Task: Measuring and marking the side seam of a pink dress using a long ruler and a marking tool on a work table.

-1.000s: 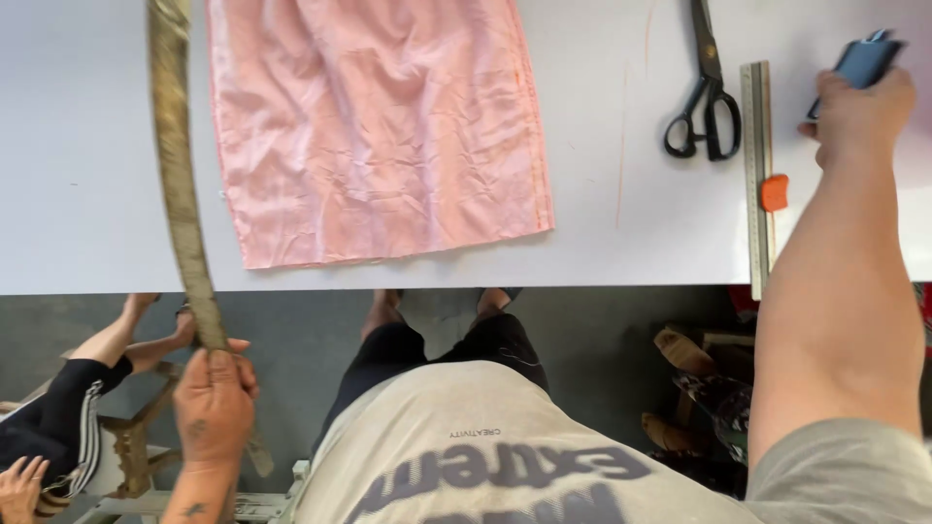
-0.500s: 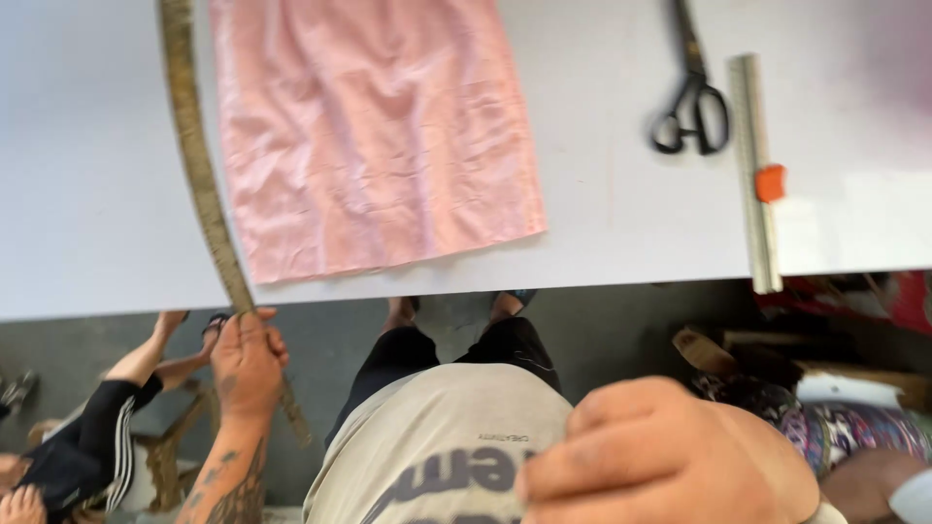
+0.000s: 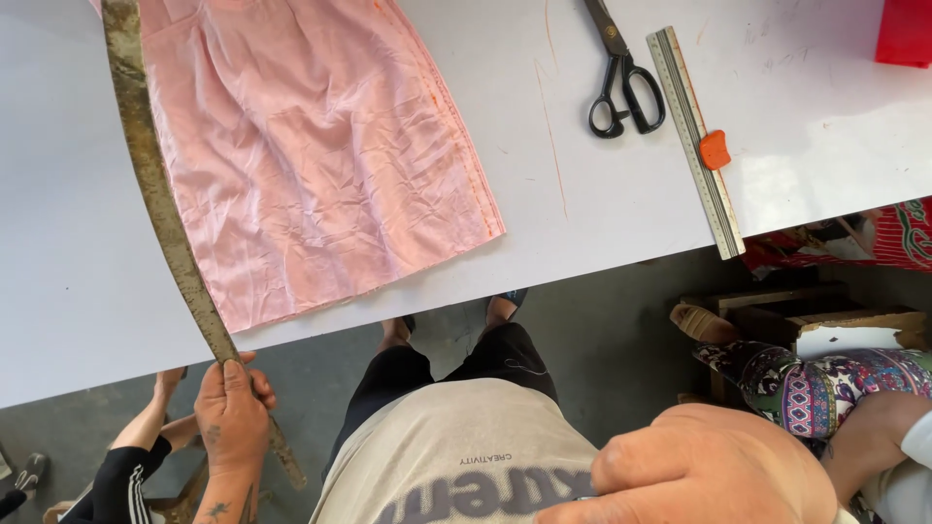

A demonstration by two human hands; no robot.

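Note:
My left hand (image 3: 231, 408) grips the near end of a long, worn metal ruler (image 3: 155, 184). The ruler lies slanted across the white table (image 3: 68, 272), along the left edge of a flat pink cloth (image 3: 311, 165). Its near end sticks out past the table's front edge. My right hand (image 3: 709, 471) is close to the camera at the bottom right, over my beige shirt (image 3: 456, 456). Its fingers are curled, and whatever may be inside them is hidden.
Black scissors (image 3: 621, 82) and a pale straight ruler (image 3: 684, 112) with an orange piece (image 3: 715, 148) on it lie on the table to the right. A red box (image 3: 908, 29) sits at the far corner. Another person's limbs (image 3: 126, 466) show at lower left, patterned cloth (image 3: 806, 383) at lower right.
My right hand has come back from the far right of the table to just in front of my chest. My left hand, still on the metal ruler, has risen closer to the table edge.

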